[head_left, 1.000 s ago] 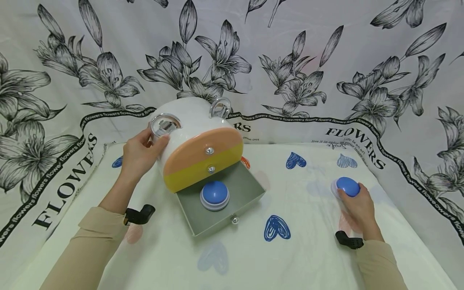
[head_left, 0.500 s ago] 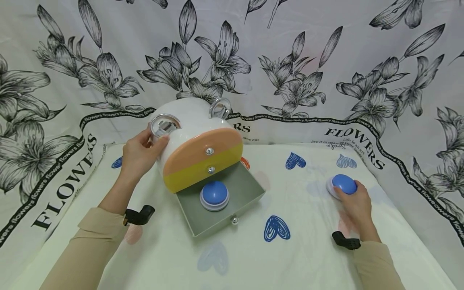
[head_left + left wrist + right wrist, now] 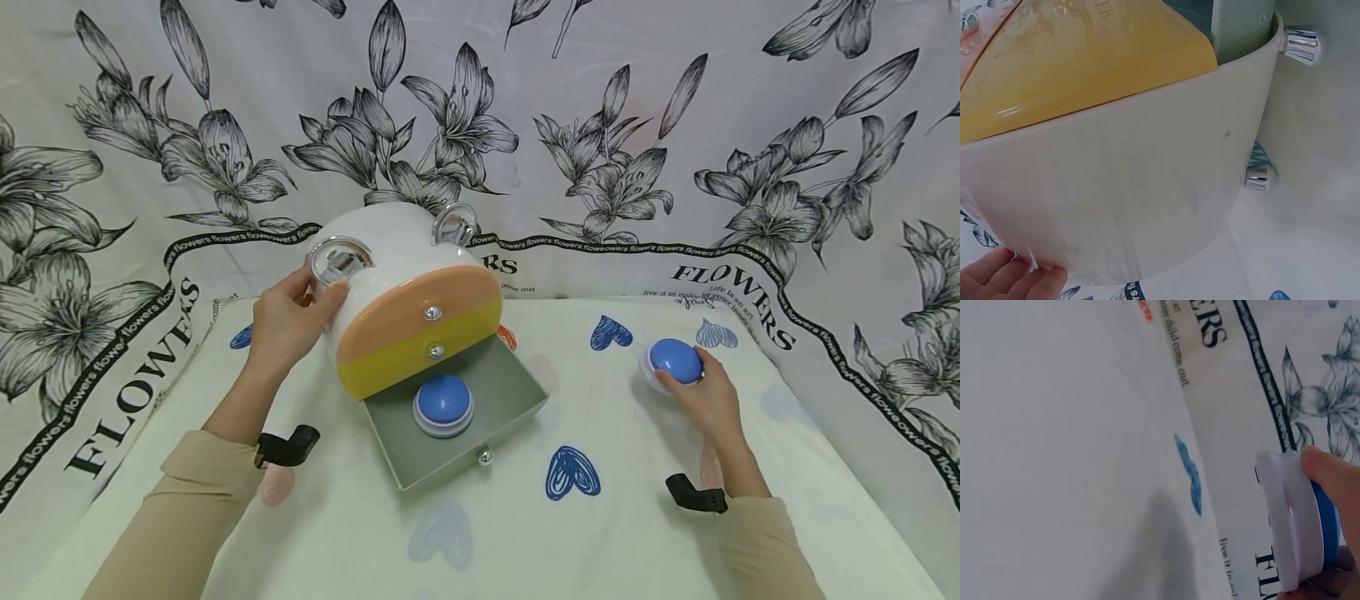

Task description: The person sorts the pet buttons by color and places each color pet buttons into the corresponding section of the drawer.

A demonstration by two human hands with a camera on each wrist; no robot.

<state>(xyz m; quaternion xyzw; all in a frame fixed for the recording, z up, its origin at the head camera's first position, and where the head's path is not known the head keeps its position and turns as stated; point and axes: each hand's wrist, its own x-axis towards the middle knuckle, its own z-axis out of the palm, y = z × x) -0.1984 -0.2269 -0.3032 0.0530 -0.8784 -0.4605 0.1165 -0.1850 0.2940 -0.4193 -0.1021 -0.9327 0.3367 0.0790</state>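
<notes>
A small rounded drawer box (image 3: 390,242) with a white shell and silver ear-shaped trims stands left of centre, its orange and yellow drawers pushed in. Its grey-green bottom drawer (image 3: 495,400) is pulled out and holds a blue push button (image 3: 444,400) on a white base. My left hand (image 3: 288,321) grips the ear at the box's left side; in the left wrist view its fingers (image 3: 1029,281) touch the shell's edge. My right hand (image 3: 708,396) holds a second blue push button (image 3: 675,361) by its sides, raised off the cloth; the right wrist view shows its white base (image 3: 1294,519) side-on.
A white cloth with printed hearts (image 3: 573,472) covers the table. Behind it hangs a flower-printed curtain (image 3: 600,167). The open drawer's silver knob (image 3: 484,456) juts out toward the front.
My right hand has lifted the second push button and carried it left and away from me. The left hand, the box and the button in the drawer stay put.
</notes>
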